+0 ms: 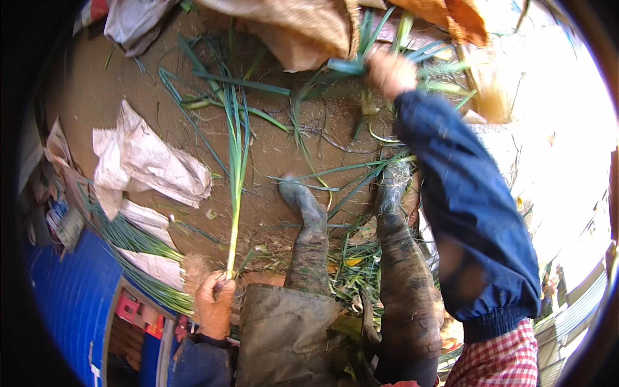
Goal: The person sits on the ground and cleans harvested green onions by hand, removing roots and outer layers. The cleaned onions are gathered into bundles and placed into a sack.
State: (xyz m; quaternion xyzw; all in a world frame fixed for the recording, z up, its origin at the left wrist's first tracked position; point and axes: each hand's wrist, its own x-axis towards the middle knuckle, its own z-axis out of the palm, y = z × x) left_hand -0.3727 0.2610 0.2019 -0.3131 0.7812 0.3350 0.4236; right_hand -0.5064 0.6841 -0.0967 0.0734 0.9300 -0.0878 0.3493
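Observation:
My left hand (216, 302), at the lower left, pinches the pale root end of a green onion stalk (236, 188), whose leaves point away from me over the dirt ground. Beside that wrist lies a bundle of green onions (140, 261) with its roots near my hand. My right hand (391, 72), blurred, is stretched far forward at the upper right among loose green leaves (350, 66); whether its fingers hold any of them cannot be told. Cut leaves and trimmings (358, 268) lie between my boots.
A crumpled white woven sack (145, 157) lies on the ground at left. Tan sacking (300, 29) and orange sacking (445, 17) stand at the top. My muddy boots (302, 198) reach forward below. A blue corrugated wall (72, 285) with a doorway is at lower left.

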